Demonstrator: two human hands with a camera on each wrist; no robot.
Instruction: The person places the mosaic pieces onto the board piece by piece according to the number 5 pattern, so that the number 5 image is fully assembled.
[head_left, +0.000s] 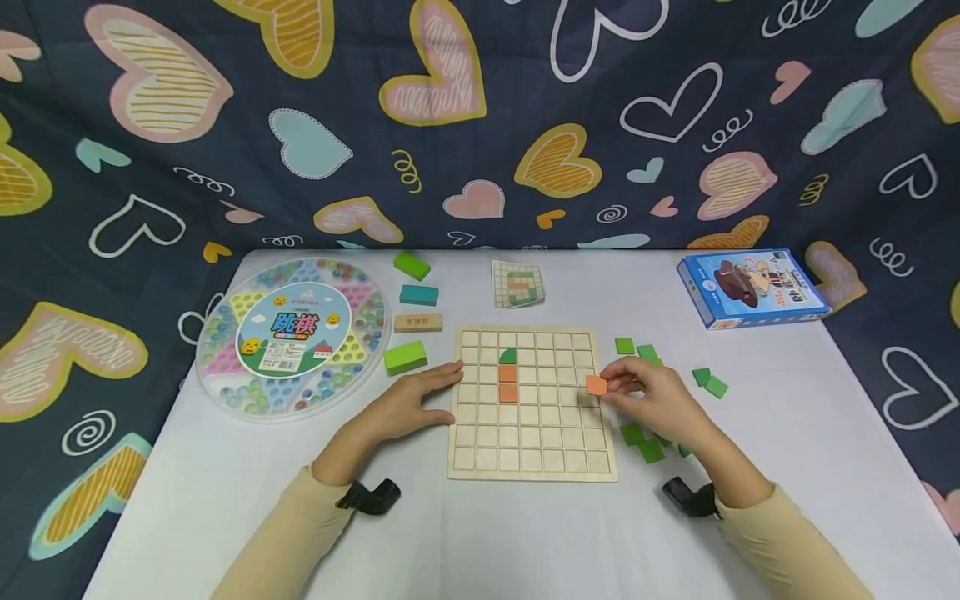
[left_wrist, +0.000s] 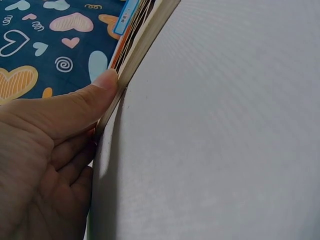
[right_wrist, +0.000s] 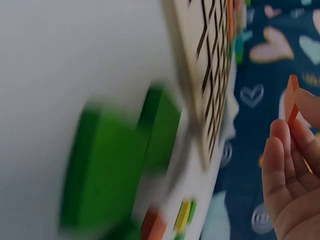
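- Head view, progress: three pieces seated in the wooden grid board so far, namely a green quarter-round tile on top and two orange tiles beneath it in one column; judging by the bare cells, nearly the whole board left to fill.
- Head view, right hand: clamped by the fingertips on a further orange tile, held over the board's right-hand columns, not yet set into a cell.
- Head view, left hand: fingers straight and apart from any piece, lying flat on the bench against the board's left edge.
- Head view, counts: loose green tiles right of the board, about eight showing, some hidden behind the right hand; four longer blocks left of the board, two green, one teal, one plain wood; one pattern card behind the board; one round marble game case; one blue box.
- Left wrist view: thumb pressed straight along the board's thin edge; no piece held.
- Right wrist view: orange tile seen edge-on, pinched at the fingertips, clear of the board; blurred green tiles in front, count not possible here.
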